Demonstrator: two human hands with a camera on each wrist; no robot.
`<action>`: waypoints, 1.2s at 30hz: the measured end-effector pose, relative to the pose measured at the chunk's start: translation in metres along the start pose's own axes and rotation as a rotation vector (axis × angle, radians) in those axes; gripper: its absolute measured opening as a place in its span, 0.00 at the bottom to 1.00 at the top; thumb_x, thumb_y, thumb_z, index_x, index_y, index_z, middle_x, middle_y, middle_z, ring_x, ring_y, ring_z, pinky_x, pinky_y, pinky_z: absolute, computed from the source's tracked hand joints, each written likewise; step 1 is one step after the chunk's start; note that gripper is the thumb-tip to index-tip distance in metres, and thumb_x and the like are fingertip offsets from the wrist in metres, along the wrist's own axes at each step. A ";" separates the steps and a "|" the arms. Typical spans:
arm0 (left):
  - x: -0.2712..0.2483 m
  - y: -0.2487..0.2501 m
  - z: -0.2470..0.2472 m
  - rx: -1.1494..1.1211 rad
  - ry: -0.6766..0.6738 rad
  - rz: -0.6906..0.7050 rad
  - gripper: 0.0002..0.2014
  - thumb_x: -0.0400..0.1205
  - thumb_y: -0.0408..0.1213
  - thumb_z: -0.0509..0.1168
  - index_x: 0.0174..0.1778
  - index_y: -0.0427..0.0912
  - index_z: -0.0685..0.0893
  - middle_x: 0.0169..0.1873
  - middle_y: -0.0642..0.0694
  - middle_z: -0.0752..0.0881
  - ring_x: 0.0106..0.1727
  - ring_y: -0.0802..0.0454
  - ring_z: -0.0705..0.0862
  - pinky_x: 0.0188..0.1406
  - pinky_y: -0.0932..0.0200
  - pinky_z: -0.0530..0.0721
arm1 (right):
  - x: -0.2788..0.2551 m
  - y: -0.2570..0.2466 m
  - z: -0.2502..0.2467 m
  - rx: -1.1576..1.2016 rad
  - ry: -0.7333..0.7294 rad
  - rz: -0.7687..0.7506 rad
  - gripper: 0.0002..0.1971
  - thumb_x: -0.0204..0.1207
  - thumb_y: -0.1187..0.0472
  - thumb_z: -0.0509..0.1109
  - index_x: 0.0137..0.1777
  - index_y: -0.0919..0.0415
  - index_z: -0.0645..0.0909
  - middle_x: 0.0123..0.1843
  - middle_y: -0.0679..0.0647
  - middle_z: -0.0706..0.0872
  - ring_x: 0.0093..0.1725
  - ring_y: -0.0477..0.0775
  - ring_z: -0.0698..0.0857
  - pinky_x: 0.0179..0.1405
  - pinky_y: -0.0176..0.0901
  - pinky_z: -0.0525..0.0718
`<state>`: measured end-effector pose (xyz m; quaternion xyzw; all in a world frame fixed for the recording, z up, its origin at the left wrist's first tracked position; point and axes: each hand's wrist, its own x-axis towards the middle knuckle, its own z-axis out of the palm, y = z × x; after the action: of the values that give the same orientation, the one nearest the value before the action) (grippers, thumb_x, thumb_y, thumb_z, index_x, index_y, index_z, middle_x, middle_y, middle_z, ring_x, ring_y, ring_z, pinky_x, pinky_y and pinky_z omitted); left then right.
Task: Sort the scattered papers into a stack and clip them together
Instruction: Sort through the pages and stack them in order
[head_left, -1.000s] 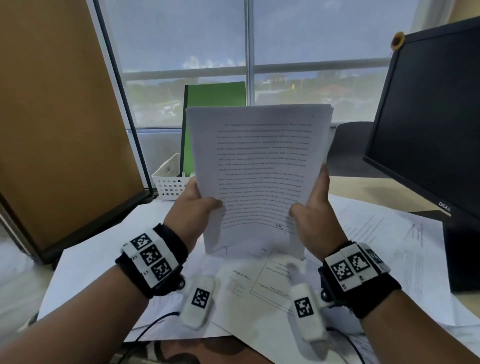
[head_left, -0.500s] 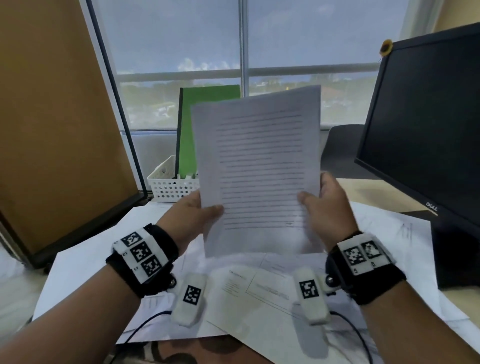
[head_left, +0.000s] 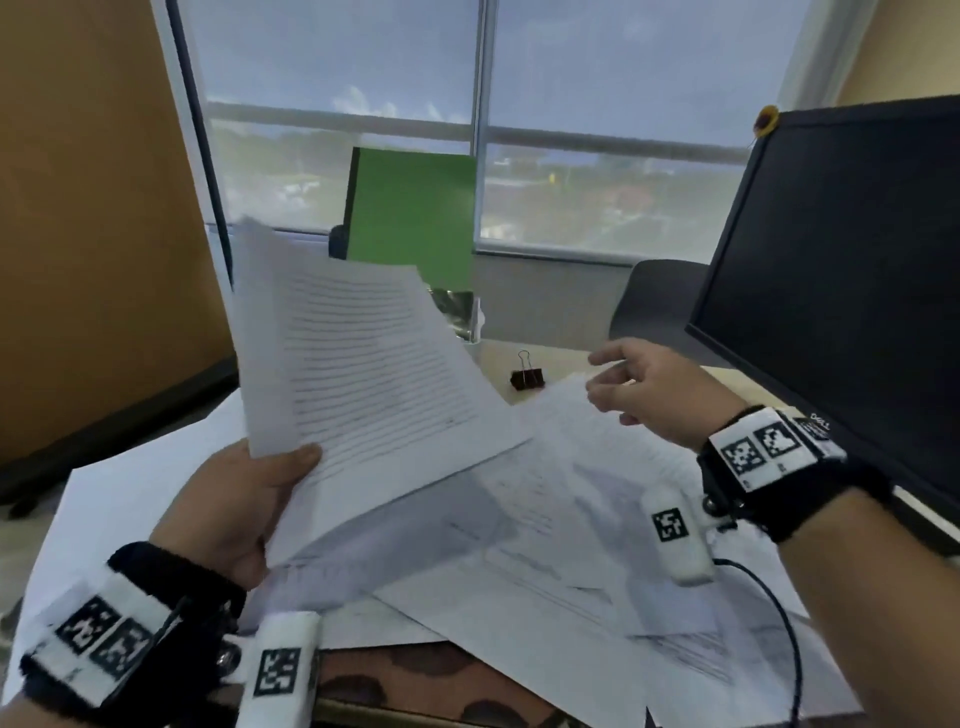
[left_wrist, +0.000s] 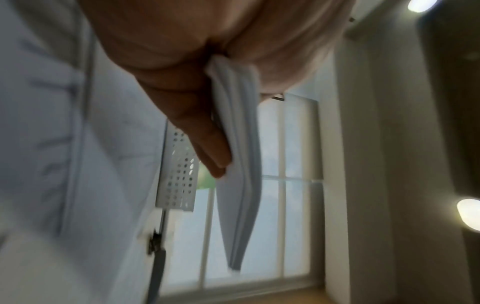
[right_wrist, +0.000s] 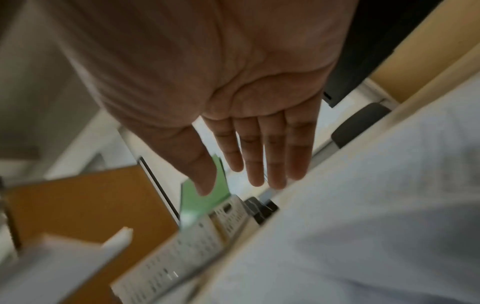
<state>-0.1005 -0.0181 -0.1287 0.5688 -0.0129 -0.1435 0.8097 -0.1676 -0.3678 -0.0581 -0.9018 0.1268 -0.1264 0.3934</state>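
Here we hold the gathered stack of white printed sheets (head_left: 363, 384) in our left hand (head_left: 234, 509) alone, raised above the tabletop and tilted toward the left; the thumb lies across the front near the lower left corner and the fingers (left_wrist: 207, 152) press flat against the back, so the stack is clamped between them. Our right hand (head_left: 660, 395) holds nothing: its fingers are straight and slightly apart, hovering over the loose white papers (head_left: 545, 545) spread across the pale wooden tabletop (head_left: 561, 364), palm turned toward them. The small black binder clip (head_left: 527, 375) stands on the bare tabletop beyond the papers, between the lifted stack and the right hand, apart from both.

Around us: a wide window (head_left: 597, 171) ahead, a brown partition board (head_left: 93, 234) on the left, a black monitor (head_left: 841, 291) on the right, a green upright folder (head_left: 415, 218) by the window sill, a grey chair back (head_left: 654, 301) behind the tabletop.

The left wrist view shows the stack edge-on, several sheets thick, and a white perforated basket (left_wrist: 179, 174) which the stack hides from the head view. The right wrist view shows the open palm (right_wrist: 246, 92) plainly, with the basket and clip blurred below the fingertips.
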 end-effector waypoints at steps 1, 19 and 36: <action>0.002 -0.005 -0.008 -0.049 0.022 -0.036 0.10 0.88 0.30 0.64 0.61 0.38 0.89 0.53 0.35 0.94 0.51 0.35 0.94 0.58 0.39 0.88 | 0.004 0.006 -0.003 -0.085 -0.020 0.039 0.18 0.78 0.58 0.76 0.68 0.53 0.82 0.53 0.49 0.91 0.53 0.54 0.90 0.58 0.55 0.90; 0.004 -0.022 -0.016 -0.285 0.031 -0.135 0.09 0.91 0.31 0.61 0.54 0.41 0.87 0.37 0.42 0.95 0.28 0.47 0.93 0.19 0.57 0.88 | -0.002 0.028 0.034 -0.963 -0.151 0.083 0.19 0.76 0.66 0.65 0.60 0.44 0.69 0.53 0.48 0.86 0.45 0.51 0.85 0.48 0.50 0.88; -0.010 -0.022 -0.006 -0.062 -0.102 -0.054 0.19 0.86 0.20 0.60 0.69 0.37 0.85 0.59 0.32 0.93 0.55 0.31 0.93 0.54 0.39 0.92 | -0.051 -0.098 0.098 -0.014 0.000 -0.410 0.19 0.79 0.68 0.66 0.60 0.42 0.77 0.46 0.46 0.83 0.34 0.44 0.82 0.40 0.35 0.81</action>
<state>-0.1137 -0.0172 -0.1496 0.5354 -0.0343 -0.1946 0.8212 -0.1701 -0.2203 -0.0563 -0.9114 -0.0588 -0.2029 0.3532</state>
